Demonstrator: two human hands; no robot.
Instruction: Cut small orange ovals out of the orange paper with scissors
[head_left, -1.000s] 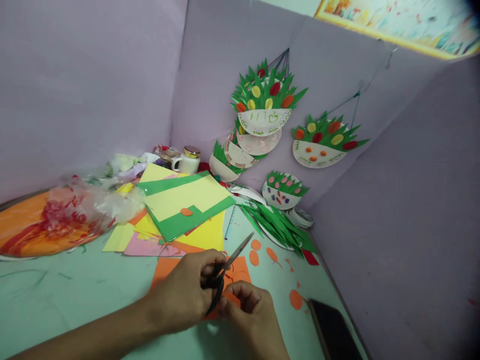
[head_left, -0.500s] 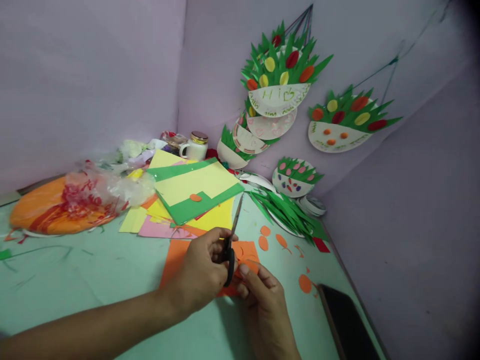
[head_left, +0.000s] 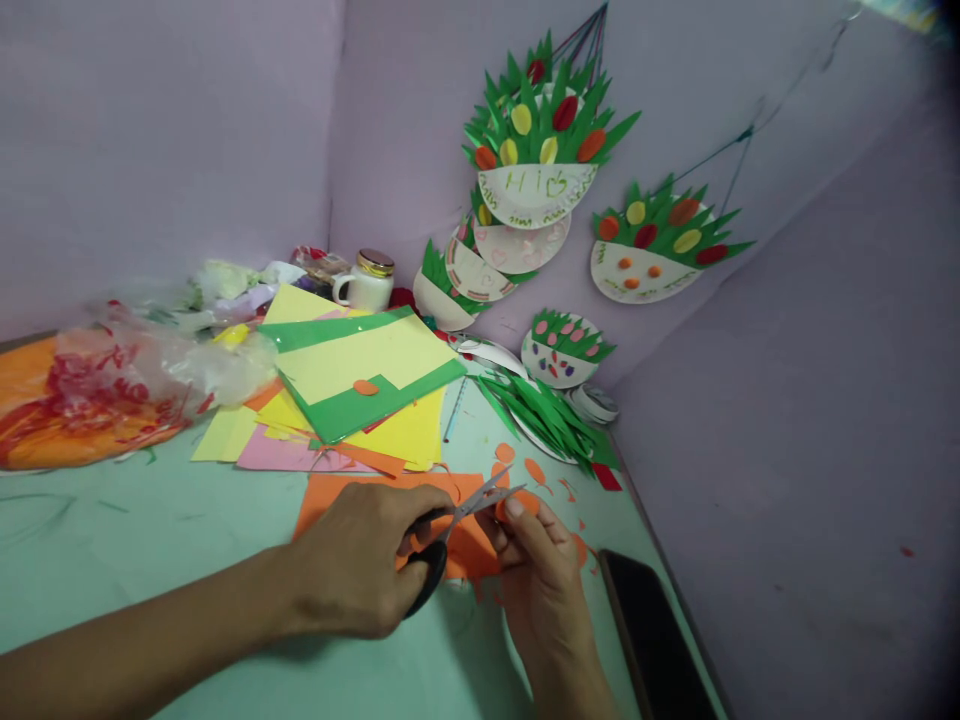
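Note:
My left hand [head_left: 360, 560] is closed round the black handles of a pair of scissors [head_left: 471, 503], whose blades are parted and point right. Between the thumb and fingers of my right hand [head_left: 547, 570] is a small piece of orange paper [head_left: 527, 500], close to the blade tips. Below both hands lies an orange paper sheet [head_left: 330, 492], partly hidden by my left hand. Several orange paper cutouts [head_left: 534, 470] and thin scraps rest on the table just beyond my right hand.
Coloured paper sheets and a green folder [head_left: 352, 425] are stacked at the back. Green paper strips [head_left: 540, 415] lie right of them. A phone [head_left: 652, 630] rests at the right edge, a lidded white mug [head_left: 371, 285] by the wall, and a plastic bag [head_left: 165, 370] at left.
The scissors have swung from pointing upward to pointing right, and their blades have parted. My right hand has raised the orange piece to them. The view has shifted a little to the right.

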